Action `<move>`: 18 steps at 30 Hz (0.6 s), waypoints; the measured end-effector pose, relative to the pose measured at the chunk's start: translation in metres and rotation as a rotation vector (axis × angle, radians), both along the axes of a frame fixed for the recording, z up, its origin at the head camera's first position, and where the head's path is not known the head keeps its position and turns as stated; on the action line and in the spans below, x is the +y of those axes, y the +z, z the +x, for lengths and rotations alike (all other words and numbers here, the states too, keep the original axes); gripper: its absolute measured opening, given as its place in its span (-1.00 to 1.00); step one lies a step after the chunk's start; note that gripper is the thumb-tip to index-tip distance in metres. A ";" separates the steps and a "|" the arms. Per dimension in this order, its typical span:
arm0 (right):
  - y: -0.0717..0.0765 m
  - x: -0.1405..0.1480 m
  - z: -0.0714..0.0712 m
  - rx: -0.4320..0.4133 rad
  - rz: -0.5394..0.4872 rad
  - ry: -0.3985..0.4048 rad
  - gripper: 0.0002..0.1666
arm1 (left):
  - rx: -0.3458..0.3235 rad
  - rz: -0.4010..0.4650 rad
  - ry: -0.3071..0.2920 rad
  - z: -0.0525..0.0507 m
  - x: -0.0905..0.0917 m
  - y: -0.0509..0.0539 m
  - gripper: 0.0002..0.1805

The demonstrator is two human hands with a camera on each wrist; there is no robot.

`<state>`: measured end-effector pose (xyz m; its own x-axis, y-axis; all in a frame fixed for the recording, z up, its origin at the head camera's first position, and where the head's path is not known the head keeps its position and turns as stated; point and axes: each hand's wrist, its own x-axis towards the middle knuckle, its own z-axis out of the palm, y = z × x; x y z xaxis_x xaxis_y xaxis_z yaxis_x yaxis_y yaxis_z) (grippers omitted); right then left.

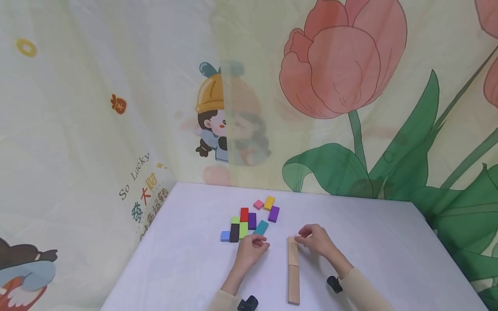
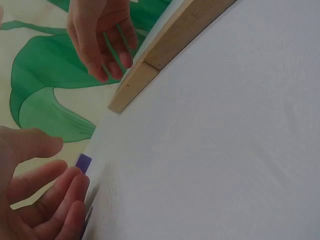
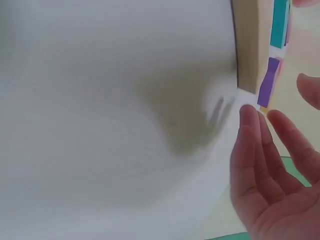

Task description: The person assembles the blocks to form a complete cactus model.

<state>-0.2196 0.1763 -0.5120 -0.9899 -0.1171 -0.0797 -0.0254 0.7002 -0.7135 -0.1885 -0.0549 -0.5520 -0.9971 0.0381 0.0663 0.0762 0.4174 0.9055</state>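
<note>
Where the white table point(image 1: 186, 268) spreads out, two pale, flat-faced wooden bars point(image 1: 293, 270) lie end to end between the hands, running near to far. They look light, stiff and hard to damage, perhaps slightly slippery; a pinch across the long sides, near each bar's middle, should suit. The right hand point(image 1: 316, 239) hovers just beside their far end, thumb and fingers apart, gripping nothing. The left hand point(image 1: 250, 250), likewise parted and without a hold, hangs left of them, near a small teal rectangular block point(image 1: 261, 227).
</note>
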 end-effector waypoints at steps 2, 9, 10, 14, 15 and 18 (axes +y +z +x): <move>0.001 -0.004 -0.014 0.001 0.013 0.022 -0.68 | 0.016 0.034 -0.013 -0.002 -0.006 -0.002 -0.80; 0.011 -0.024 -0.060 0.001 0.119 0.128 -0.43 | 0.020 0.149 -0.009 -0.005 -0.019 -0.013 -0.78; 0.012 -0.027 -0.065 -0.005 0.133 0.136 -0.40 | 0.024 0.170 -0.009 -0.005 -0.020 -0.014 -0.78; 0.013 -0.034 -0.081 -0.025 0.208 0.169 -0.27 | 0.031 0.245 -0.025 -0.007 -0.024 -0.020 -0.79; 0.013 -0.036 -0.084 -0.034 0.216 0.172 -0.23 | 0.033 0.257 -0.030 -0.007 -0.024 -0.021 -0.79; 0.009 -0.040 -0.090 -0.058 0.231 0.172 -0.16 | 0.023 0.271 -0.047 -0.005 -0.025 -0.016 -0.78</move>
